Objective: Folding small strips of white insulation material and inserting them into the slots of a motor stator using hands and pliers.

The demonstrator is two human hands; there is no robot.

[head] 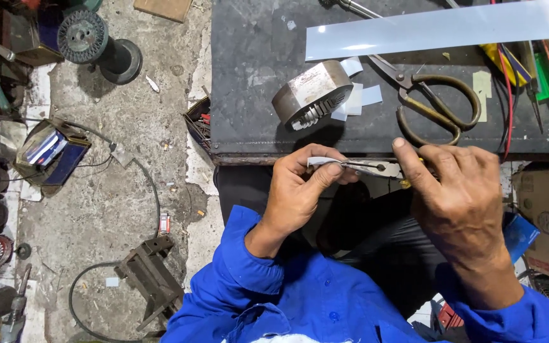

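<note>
1. My left hand pinches a small pale paper strip, thin and slightly curled, just below the table edge.
2. My right hand grips small scissors touching it.

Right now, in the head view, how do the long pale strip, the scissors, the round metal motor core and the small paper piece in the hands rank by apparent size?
1. Long pale strip, the longest.
2. Scissors and round metal motor core: the scissors are longer and the core bulkier, so I do not rank them.
3. Small paper piece, pinched by the left hand.
</note>
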